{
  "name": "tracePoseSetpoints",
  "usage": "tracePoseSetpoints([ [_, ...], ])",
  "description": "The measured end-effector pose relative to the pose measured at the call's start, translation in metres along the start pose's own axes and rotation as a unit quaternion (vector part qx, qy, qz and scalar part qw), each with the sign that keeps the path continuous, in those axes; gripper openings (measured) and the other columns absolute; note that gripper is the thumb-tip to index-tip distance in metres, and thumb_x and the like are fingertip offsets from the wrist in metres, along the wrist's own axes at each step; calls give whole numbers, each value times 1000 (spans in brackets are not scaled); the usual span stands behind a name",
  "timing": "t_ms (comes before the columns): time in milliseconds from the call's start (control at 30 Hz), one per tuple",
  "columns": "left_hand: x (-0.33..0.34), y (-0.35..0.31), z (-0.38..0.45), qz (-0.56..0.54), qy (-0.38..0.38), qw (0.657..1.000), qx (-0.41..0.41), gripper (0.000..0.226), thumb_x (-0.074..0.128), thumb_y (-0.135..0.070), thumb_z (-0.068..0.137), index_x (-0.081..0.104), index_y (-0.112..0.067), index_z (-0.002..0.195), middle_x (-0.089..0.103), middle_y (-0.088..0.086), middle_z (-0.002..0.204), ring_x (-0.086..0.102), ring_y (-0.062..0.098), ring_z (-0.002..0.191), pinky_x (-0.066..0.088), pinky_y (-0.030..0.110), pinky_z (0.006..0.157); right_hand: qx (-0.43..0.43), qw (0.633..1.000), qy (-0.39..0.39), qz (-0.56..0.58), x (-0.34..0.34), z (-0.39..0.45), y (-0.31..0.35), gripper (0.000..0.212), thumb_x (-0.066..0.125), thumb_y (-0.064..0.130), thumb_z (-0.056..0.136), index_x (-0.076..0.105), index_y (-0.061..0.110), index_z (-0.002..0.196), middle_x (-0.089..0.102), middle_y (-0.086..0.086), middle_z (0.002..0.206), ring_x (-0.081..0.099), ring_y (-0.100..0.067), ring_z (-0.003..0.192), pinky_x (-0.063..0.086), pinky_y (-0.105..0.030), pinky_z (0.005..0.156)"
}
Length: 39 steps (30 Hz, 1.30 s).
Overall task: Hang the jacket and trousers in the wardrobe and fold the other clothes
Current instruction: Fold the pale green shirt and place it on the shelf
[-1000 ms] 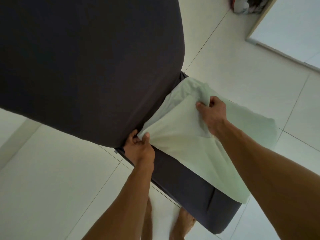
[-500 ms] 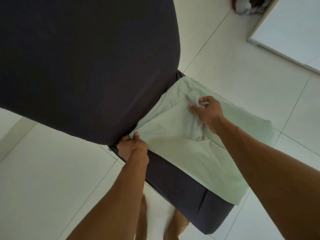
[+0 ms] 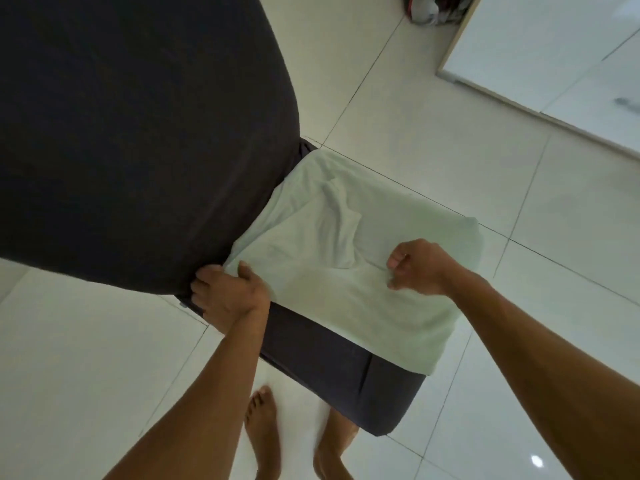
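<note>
Lying centre frame, pale garment point(image 3: 346, 271): left hand point(image 3: 228, 296) pinches its near-left corner, right hand point(image 3: 419, 266) fingers curled at its middle, grip unclear.

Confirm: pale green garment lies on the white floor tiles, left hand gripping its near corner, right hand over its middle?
Not quite. The head view shows the pale green garment lying on a dark upholstered seat, not on the floor tiles. The rest holds: the left hand grips its near corner and the right hand is over its middle.
</note>
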<state>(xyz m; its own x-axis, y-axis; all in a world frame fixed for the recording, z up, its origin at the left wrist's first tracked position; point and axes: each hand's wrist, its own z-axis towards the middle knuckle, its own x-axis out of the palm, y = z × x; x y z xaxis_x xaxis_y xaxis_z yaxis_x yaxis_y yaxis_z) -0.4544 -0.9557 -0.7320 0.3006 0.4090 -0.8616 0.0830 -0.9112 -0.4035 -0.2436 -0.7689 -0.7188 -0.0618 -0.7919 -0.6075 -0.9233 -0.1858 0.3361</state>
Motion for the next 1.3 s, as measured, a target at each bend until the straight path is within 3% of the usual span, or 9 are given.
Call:
tracePoseSetpoints([
  [100, 12, 1, -32, 56, 64, 950, 300, 37, 64, -33, 92, 52, -14, 123, 50, 14, 127, 47, 34, 115, 48, 51, 87, 8, 995, 12, -98, 3, -16, -30, 24, 77, 20, 77, 61, 33, 91, 62, 10, 89, 61, -18, 88, 55, -35, 82],
  [167, 26, -1, -42, 111, 145, 904, 386, 50, 62, -41, 93, 46, -20, 136, 42, 11, 139, 40, 31, 124, 46, 50, 94, 10, 988, 7, -152, 5, -24, -51, 21, 69, 22, 85, 63, 29, 104, 57, 8, 98, 58, -20, 96, 54, -35, 83],
  [300, 48, 3, -39, 216, 235, 878, 356, 91, 52, -64, 91, 5, -24, 158, 0, 6, 165, 7, 34, 147, 26, 52, 117, 16, 992, 20, -127, 0, -34, -86, 15, 62, 30, 93, 62, 22, 106, 59, 3, 98, 57, -23, 93, 46, -31, 75],
  [467, 50, 1, -36, 242, 238, 879, 333, 106, 54, -69, 86, -8, -23, 158, -11, 3, 165, 0, 33, 149, 22, 53, 118, 47, 993, 23, -105, -9, -31, -106, 15, 58, 32, 96, 60, 23, 108, 61, -1, 102, 58, -25, 94, 50, -36, 80],
  [633, 43, -9, -36, 259, 255, 876, 316, 113, 58, -72, 82, -16, -31, 156, -20, 1, 164, -2, 35, 149, 21, 55, 117, 108, 972, -151, -145, 4, -30, -96, 34, 55, 10, 88, 49, 16, 121, 55, -7, 113, 52, -29, 106, 45, -40, 76],
  [767, 37, -19, -29, 254, 242, 884, 308, 106, 54, -76, 81, -8, -33, 156, -10, -1, 163, 9, 36, 145, 29, 57, 111, 33, 975, -220, -10, 4, -21, -43, 27, 51, 16, 92, 55, 17, 119, 57, -5, 112, 54, -27, 104, 49, -39, 79],
  [1033, 33, -23, 19, 191, 219, 895, 338, 68, 55, -48, 95, 24, -28, 153, 25, 6, 140, 34, 30, 126, 46, 47, 92, -6, 976, -133, 173, 21, 42, 64, 49, 61, 31, 91, 51, 19, 137, 57, -12, 132, 52, -34, 124, 45, -37, 99],
  [1200, 33, -26, 25, 187, 236, 891, 341, 71, 59, -50, 93, 24, -27, 151, 27, 7, 136, 37, 31, 123, 44, 43, 90, 12, 979, -84, 185, 26, 47, 89, 22, 53, 26, 93, 55, 19, 114, 63, -11, 115, 57, -33, 102, 41, -30, 78],
  [1300, 33, -27, 29, 189, 237, 889, 344, 71, 60, -51, 92, 25, -27, 149, 27, 6, 135, 38, 31, 122, 45, 41, 87, 13, 979, -56, 196, 28, 41, 88, 41, 64, 30, 90, 39, 20, 121, 60, -13, 107, 57, -31, 90, 43, -35, 73],
])
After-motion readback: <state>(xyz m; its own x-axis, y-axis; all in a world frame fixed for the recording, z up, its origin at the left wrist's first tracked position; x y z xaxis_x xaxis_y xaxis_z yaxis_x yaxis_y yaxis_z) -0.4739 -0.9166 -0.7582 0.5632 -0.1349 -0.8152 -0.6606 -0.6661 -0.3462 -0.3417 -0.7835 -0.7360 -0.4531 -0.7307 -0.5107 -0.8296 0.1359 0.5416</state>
